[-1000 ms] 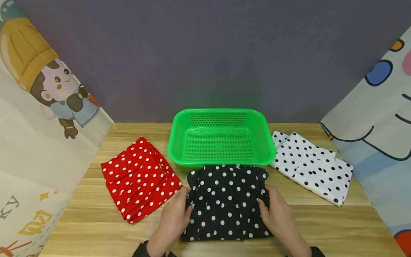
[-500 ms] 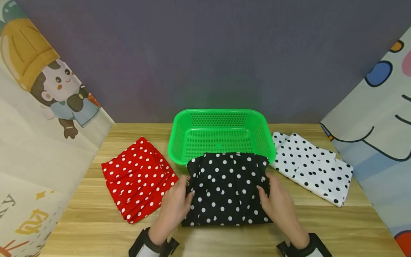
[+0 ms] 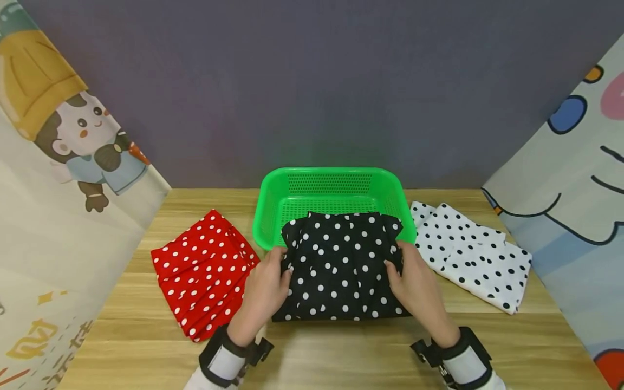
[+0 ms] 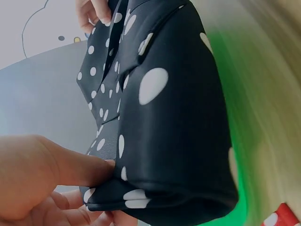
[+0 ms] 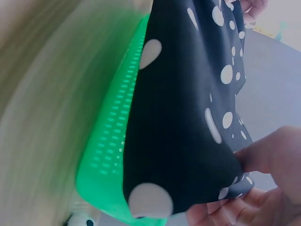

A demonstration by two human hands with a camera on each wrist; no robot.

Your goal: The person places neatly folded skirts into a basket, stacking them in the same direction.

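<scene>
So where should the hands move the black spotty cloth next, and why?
Probably a little further forward, then down into the green basket. Both hands, the left hand and right hand, grip the sides of the folded black polka-dot cloth. Its far edge already overlaps the basket's near rim, while its near part hangs over the wooden table.

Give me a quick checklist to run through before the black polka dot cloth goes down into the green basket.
1. Left hand grips the left edge of the black polka dot cloth: ok.
2. Right hand grips its right edge: ok.
3. Cloth folded flat, not unravelling: ok.
4. Cloth's far edge over the green basket rim: ok.
5. Whole cloth above the basket: not ok, the near part hangs over the wooden table.
6. Red polka dot cloth and white polka dot cloth apart from the basket opening: ok.
</scene>
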